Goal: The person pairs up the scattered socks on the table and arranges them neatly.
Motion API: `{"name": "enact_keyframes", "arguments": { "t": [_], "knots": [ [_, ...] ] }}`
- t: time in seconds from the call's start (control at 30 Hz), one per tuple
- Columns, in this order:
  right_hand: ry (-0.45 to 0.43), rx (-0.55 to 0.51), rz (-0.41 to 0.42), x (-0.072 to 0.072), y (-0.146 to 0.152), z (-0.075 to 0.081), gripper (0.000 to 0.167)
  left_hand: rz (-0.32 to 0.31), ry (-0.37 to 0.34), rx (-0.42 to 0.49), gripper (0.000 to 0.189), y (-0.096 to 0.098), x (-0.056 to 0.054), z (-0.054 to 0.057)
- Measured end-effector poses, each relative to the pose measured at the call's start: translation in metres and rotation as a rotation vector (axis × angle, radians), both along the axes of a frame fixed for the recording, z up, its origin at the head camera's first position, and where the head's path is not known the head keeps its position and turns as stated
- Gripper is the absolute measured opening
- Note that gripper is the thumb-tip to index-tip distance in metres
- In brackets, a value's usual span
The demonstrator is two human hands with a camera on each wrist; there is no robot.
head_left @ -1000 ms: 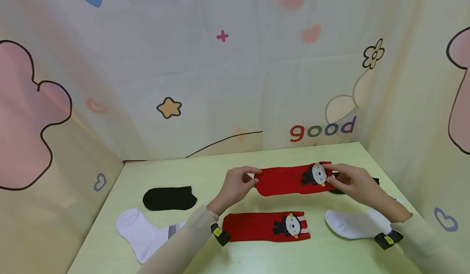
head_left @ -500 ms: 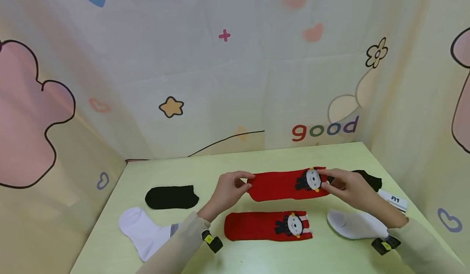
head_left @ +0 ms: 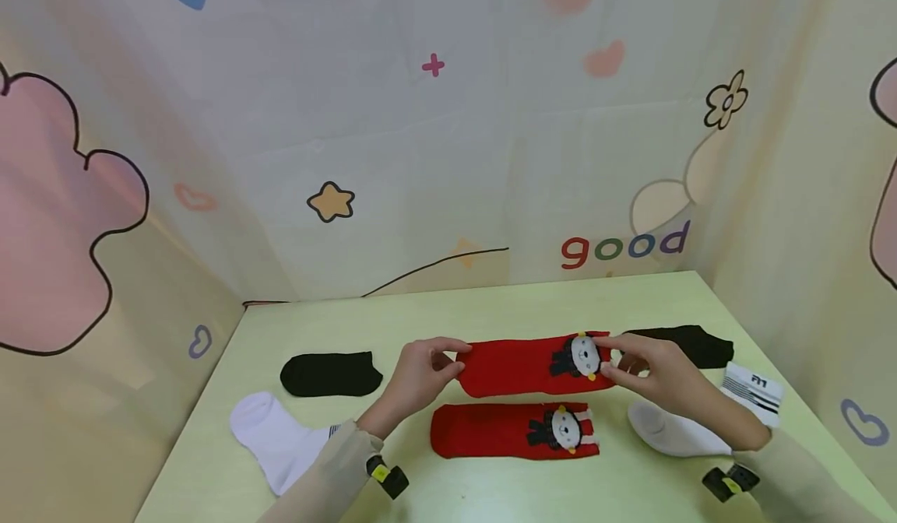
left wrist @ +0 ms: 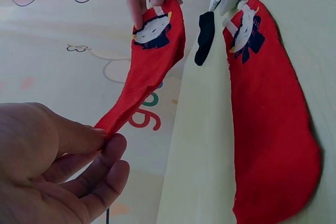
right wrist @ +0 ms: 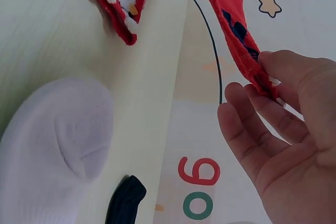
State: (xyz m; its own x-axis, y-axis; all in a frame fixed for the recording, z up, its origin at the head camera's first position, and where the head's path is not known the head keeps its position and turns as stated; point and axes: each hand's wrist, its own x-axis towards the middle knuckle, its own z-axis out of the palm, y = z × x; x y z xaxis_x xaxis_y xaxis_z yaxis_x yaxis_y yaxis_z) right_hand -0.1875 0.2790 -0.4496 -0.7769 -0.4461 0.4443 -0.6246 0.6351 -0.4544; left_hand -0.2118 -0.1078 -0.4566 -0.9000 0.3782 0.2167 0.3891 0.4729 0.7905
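A red sock (head_left: 511, 367) with a white cartoon face near its cuff is stretched sideways between both hands, raised above the table. My left hand (head_left: 419, 379) pinches its toe end between thumb and forefinger. At the cuff end, my right hand (head_left: 659, 371) pinches it beside the cartoon face; the right wrist view shows thumb and fingers on that edge (right wrist: 268, 88). A matching red sock (head_left: 483, 431) lies flat on the table, just nearer to me than the held one. In the left wrist view the held sock (left wrist: 142, 80) hangs slightly slack.
On the left of the table (head_left: 392, 500) lie a black sock (head_left: 329, 374) and a white sock (head_left: 276, 437) with dark stripes. On the right are another black sock (head_left: 694, 345) and a white sock (head_left: 673, 428) with a lettered cuff. A patterned curtain (head_left: 420, 134) stands behind.
Both hands have moved the held red sock leftward and lower, toward the matching one on the table. More of the right-hand black sock and white cuff now shows.
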Motion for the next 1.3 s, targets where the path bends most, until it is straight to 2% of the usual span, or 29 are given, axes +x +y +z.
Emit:
{"name": "enact_keyframes", "arguments": {
  "t": [0.33, 0.53, 0.73, 1.0, 1.13, 1.3],
  "knots": [
    [0.03, -0.02, 0.082, 0.004, -0.014, -0.003, 0.044, 0.014, -0.027, -0.012, 0.027, -0.016, 0.01, -0.004],
    [0.035, -0.04, 0.105, 0.008, -0.019, -0.01, 0.043, 0.01, -0.038, -0.017, 0.027, -0.022, 0.015, -0.007],
    [0.007, -0.061, 0.125, 0.01, -0.023, -0.016, 0.044, 0.013, -0.062, -0.016, 0.027, -0.027, 0.019, -0.01],
    [-0.082, -0.051, 0.092, 0.015, -0.025, -0.022, 0.041, 0.027, -0.095, -0.04, 0.028, -0.031, 0.024, -0.017],
    [-0.109, -0.039, 0.088, 0.017, -0.026, -0.023, 0.041, 0.022, -0.082, -0.044, 0.028, -0.033, 0.025, -0.021],
    [-0.103, -0.041, 0.122, 0.018, -0.027, -0.022, 0.041, 0.013, -0.058, -0.03, 0.027, -0.034, 0.025, -0.024]
  ]
}}
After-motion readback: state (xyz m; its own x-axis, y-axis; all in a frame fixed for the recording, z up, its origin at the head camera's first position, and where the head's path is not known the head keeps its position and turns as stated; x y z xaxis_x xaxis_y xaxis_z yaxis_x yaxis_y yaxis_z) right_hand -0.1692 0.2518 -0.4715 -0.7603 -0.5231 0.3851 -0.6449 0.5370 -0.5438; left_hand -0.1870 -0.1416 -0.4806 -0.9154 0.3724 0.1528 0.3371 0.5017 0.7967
